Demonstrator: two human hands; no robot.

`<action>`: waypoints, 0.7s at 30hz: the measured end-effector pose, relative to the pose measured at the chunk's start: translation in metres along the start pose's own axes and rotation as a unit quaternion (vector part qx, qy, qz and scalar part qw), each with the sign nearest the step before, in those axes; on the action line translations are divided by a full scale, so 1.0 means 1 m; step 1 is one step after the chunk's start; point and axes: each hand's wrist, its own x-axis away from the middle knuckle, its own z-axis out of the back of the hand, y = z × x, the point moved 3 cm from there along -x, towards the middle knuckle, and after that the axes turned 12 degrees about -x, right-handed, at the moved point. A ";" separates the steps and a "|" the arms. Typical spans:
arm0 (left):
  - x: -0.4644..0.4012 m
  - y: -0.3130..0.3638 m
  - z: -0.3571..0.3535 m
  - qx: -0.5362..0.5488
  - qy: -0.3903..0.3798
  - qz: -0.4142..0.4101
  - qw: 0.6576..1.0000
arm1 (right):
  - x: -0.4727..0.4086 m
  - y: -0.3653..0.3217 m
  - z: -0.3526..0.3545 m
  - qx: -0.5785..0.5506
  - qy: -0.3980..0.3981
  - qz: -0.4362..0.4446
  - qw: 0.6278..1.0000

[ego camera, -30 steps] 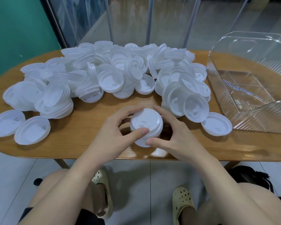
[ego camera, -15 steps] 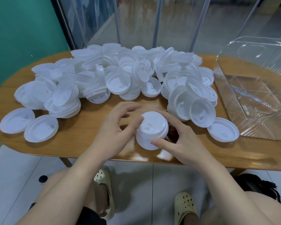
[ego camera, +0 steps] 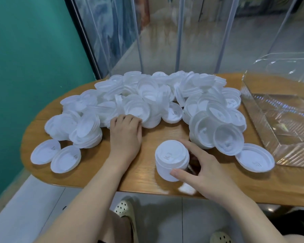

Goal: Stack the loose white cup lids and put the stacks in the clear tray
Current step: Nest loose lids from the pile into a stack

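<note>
Right hand [ego camera: 203,170] around stack [ego camera: 171,159], embossing seemingly unreadable

Wooden table [ego camera: 144,174] under lids [ego camera: 147,99], tray [ego camera: 279,123]

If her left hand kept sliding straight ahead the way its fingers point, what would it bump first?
The left hand already reaches the near edge of the lid pile; its fingertips seem to touch a lid there.

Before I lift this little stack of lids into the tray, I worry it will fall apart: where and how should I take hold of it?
Grip the stack of lids low on its side wall, thumb and fingers on opposite sides, coming from above. It stands upright on the table, so squeezing the bottom lids likely keeps all together. The right hand already holds it; the clear tray lies right.
</note>
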 end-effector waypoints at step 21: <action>0.048 -0.025 0.040 0.419 -0.221 0.323 0.819 | 0.000 -0.005 -0.003 0.014 0.014 0.004 1.000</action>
